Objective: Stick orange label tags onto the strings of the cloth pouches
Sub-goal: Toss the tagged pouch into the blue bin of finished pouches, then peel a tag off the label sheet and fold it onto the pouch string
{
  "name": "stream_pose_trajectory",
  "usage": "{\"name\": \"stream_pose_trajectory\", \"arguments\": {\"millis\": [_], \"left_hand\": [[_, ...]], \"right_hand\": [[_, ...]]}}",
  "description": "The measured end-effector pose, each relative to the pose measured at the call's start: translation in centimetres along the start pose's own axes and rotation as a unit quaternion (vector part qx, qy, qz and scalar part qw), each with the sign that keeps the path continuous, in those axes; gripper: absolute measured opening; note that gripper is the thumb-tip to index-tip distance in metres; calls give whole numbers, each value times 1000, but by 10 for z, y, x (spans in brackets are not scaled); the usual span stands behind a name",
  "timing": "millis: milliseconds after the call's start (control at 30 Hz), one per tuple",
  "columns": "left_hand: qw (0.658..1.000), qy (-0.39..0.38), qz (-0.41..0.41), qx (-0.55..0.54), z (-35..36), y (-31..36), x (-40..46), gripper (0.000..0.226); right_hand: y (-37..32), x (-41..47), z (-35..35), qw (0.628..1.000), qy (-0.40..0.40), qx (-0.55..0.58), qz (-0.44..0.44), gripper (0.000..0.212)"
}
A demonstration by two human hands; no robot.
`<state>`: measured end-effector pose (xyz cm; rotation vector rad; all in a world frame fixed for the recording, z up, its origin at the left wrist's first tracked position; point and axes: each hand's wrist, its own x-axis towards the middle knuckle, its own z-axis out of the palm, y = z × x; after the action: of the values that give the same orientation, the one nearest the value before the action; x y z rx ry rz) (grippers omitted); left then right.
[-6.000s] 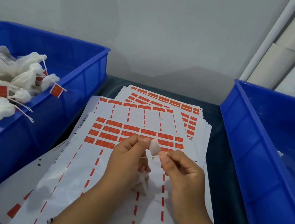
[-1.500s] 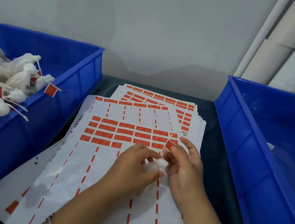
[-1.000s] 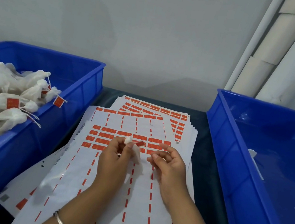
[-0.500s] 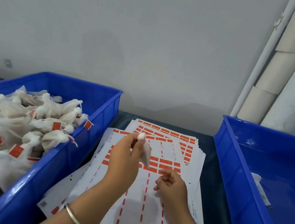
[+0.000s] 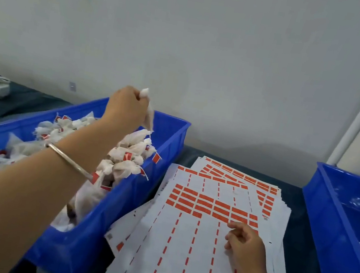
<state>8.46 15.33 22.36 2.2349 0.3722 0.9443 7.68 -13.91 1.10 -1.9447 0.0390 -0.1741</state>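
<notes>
White cloth pouch [image 5: 148, 116], pinched in the left hand [image 5: 126, 109] over the blue bin [image 5: 113, 218], could be dropped outside it if released early, while nothing is held by the loosely curled right hand [image 5: 244, 242].

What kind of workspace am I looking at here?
Probably a small packing or labelling bench: a blue bin piled with tagged cloth pouches, sheets of orange labels spread between bins, and a second blue bin.
</notes>
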Motion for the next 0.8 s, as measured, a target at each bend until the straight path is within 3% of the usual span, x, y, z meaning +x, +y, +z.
{"name": "stream_pose_trajectory", "arguments": {"millis": [167,300,367,500,633,800], "left_hand": [[993,-60,-75,72,-4,-49,9,34],[957,-206,-80,187,11,-73,-5,20],[943,-242,-59,220,16,-74,-11,22],[925,-257,-30,280,21,-69,-11,30],[920,-216,-54,323,29,-74,-12,42],[873,-251,-20,419,45,-66,-24,35]], "right_hand": [[0,0,1,1000,1,-12,-7,12],[0,1,3,1000,3,-6,1,14],[0,1,4,1000,3,-3,2,15],[2,2,4,1000,1,-29,-6,14],[2,2,5,999,-1,-42,1,15],[-6,2,9,995,-46,-80,43,10]]}}
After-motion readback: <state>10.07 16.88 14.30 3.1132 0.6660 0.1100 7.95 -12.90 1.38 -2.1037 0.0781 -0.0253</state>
